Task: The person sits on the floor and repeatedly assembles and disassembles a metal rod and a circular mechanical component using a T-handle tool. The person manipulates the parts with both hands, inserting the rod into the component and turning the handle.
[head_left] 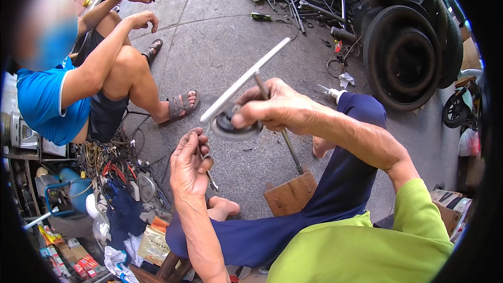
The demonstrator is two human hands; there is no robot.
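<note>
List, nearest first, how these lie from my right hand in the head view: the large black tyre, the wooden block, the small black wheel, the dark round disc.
From the right hand:
1. Dark round disc: at its fingertips.
2. Wooden block: below, between the legs.
3. Large black tyre: upper right.
4. Small black wheel: far right.

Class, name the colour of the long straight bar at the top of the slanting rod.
The bar is pale, silvery white; it shows best in the head view.
</note>
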